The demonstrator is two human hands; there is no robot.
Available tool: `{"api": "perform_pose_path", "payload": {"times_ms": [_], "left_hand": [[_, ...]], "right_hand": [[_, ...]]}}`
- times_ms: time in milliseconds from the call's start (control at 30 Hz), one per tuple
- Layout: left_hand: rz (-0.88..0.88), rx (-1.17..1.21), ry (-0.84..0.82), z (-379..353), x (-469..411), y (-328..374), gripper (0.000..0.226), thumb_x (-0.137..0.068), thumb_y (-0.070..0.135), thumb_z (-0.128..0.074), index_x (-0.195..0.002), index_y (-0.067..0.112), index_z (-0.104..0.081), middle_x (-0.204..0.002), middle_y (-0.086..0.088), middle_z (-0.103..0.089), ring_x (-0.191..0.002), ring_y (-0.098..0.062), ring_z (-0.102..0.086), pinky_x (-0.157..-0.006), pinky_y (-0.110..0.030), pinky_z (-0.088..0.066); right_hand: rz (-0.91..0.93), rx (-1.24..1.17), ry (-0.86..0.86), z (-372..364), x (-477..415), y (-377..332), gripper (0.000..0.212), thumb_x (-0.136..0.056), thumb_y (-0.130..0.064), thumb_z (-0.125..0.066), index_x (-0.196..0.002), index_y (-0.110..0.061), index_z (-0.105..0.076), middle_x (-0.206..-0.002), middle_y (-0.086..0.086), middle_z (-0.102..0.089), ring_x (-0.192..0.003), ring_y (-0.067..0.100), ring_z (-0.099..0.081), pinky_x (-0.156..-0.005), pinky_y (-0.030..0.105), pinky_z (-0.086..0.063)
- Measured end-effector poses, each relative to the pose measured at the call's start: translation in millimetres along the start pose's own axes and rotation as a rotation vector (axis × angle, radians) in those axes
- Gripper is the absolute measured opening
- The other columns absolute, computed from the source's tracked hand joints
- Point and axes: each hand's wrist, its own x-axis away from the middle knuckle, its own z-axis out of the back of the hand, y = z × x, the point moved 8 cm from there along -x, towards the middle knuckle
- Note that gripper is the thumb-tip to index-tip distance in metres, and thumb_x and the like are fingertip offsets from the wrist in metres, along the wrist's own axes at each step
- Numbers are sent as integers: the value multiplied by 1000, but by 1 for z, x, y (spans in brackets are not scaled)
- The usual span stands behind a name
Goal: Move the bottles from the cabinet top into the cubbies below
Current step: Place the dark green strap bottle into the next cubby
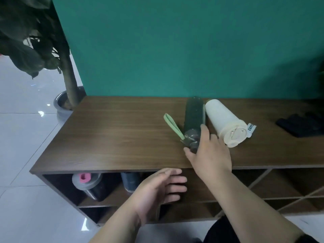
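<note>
a: bottles — where are they?

b: two lie on their sides on the cabinet top (112,137), right of centre in the frame. the green bottle (193,116) has its cap toward the camera and a pale green strap (172,126) stretched out to its left. the cream bottle (225,122) lies just beside it on the right, lid toward the camera, with a small tag at its lid end.

a: and the hands?

b: the right hand (209,155) is on the cap end of the green bottle, thumb on the left side and fingers on the right, grasping it. the left hand (157,190) is lower centre, in front of the cubbies (201,195), fingers spread and loose, holding nothing.

a: anything in the cubbies?

b: at lower left, a dark bottle with a grey lid and pink spout (87,184), tilted. right of it a blue bottle (131,181), partly hidden by the left hand.

a: what else?

b: a black item (301,124) at the right edge of the top, too dark to identify. a potted plant (66,102) at upper left, beside the cabinet.
</note>
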Motion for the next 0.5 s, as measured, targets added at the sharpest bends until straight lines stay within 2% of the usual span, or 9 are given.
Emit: {"api": "perform_pose_path", "payload": {"times_ms": [100, 200, 267, 400, 433, 500], "left_hand": [[24, 33, -101, 2, -12, -18, 53, -80, 39, -61, -124, 9, -62, -122, -18, -71, -101, -28, -68, -84, -38, -50], [64, -10, -180, 4, -19, -30, 61, -72, 43, -68, -123, 10, -63, -120, -16, -72, -102, -28, -67, -83, -35, -50], [84, -52, -208, 4, -22, -35, 63, -71, 44, -70, -123, 10, -63, -120, -15, -72, -103, -28, -66, -82, -34, -50], [89, -78, -180, 1, -23, -42, 65, -69, 44, -69, -123, 9, -62, -116, -13, -73, -100, -26, -68, -81, -34, -51], [85, -66, -146, 1, -24, -44, 65, -70, 44, -68, -124, 9, -62, -116, -14, -73, -100, -26, -68, -82, -36, -50], [68, -61, -76, 0, -22, -48, 62, -76, 44, -62, -127, 9, -60, -117, -13, -73, -101, -26, -68, -85, -39, -48]], "right_hand": [[-15, -147, 9, -5, 5, 5, 87, -81, -53, -68, -151, -21, -27, -139, 10, -51, -122, 30, -55, -99, 43, -50], [17, -235, -25, -5, 7, 6, 85, -83, -48, -68, -154, -27, -26, -161, 5, -31, -141, 26, -40, -109, 41, -42], [77, -281, -51, -5, 10, 3, 83, -85, -45, -68, -155, -26, -27, -167, -3, -23, -147, 20, -34, -110, 37, -40], [229, -329, -27, 0, 32, -1, 82, -80, -40, -72, -153, -22, -37, -164, -9, -30, -134, 16, -53, -97, 29, -48], [247, -367, -18, 1, 40, 1, 83, -79, -40, -74, -152, -22, -39, -162, -11, -33, -132, 13, -55, -97, 23, -46], [204, -501, -26, 8, 57, 11, 84, -77, -41, -77, -152, -26, -41, -156, -17, -39, -134, 4, -50, -102, 7, -34]]}}
